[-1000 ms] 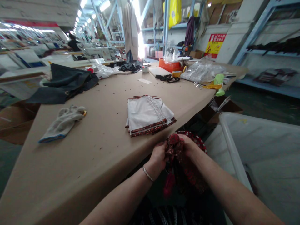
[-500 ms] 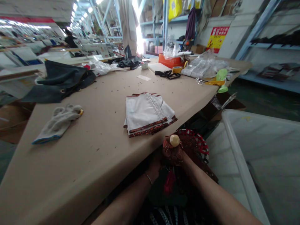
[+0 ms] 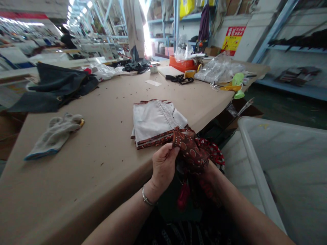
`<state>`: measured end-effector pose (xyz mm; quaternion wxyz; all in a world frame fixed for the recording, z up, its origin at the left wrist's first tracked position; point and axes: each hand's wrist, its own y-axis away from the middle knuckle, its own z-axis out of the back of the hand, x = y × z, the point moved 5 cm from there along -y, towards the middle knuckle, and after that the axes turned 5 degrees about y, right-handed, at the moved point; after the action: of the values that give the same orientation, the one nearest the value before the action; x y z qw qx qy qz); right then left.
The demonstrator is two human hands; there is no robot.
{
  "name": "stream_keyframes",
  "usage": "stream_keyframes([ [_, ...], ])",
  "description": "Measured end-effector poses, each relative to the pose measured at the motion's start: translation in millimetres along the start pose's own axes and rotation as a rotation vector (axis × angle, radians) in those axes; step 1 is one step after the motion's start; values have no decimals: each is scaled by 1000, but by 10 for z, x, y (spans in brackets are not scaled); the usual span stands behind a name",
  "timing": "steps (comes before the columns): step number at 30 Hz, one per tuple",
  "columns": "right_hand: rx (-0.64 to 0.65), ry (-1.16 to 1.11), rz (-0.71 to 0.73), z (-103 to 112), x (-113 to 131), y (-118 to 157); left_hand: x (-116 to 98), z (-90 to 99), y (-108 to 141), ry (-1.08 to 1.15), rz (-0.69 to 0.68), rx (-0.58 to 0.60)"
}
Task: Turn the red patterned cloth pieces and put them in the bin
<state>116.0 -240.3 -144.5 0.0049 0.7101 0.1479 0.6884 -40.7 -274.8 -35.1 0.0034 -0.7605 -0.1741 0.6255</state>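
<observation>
Right of lower centre, your left hand (image 3: 165, 165) pinches the edge of the brown patterned cloth (image 3: 190, 146) between thumb and curled fingers. The cloth lies to that hand's right and drapes over your right hand (image 3: 205, 168), hiding its fingers; can't tell how open. Folded white pieces (image 3: 154, 120) sit just beyond, at frame centre, on the table (image 3: 109, 129).

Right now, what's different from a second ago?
The left hand, just before mostly hidden under the brown patterned cloth, is now out at its side, pinching its edge. The cloth has opened out and come up toward the folded white cloths. The pale round thing that showed in it is out of sight. The folded white cloths and the glove stayed on the table.
</observation>
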Motion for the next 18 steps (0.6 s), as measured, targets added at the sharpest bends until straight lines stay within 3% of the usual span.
stream_keyframes([
  [4, -70, -48, -231, 228, -375, -39, 280, 214, 95, 30, 127, -151],
  [7, -161, 42, -247, 429, -604, 73, 553, 463, 316, -7, 225, -216],
  [9, -227, 105, -220, 524, -619, 174, 574, 596, 422, -20, 221, -252],
  [12, -194, 188, -32, 472, -348, 261, 305, 595, 414, -86, 82, -205],
  [15, 29, 224, 230, 198, 128, 253, -147, 364, 273, -136, -113, -67],
  [16, 50, 232, 285, 136, 300, 244, -297, 283, 217, -140, -170, -28],
  [18, -94, 315, 379, 146, 693, 251, -557, 176, 96, -141, -265, 34],
])
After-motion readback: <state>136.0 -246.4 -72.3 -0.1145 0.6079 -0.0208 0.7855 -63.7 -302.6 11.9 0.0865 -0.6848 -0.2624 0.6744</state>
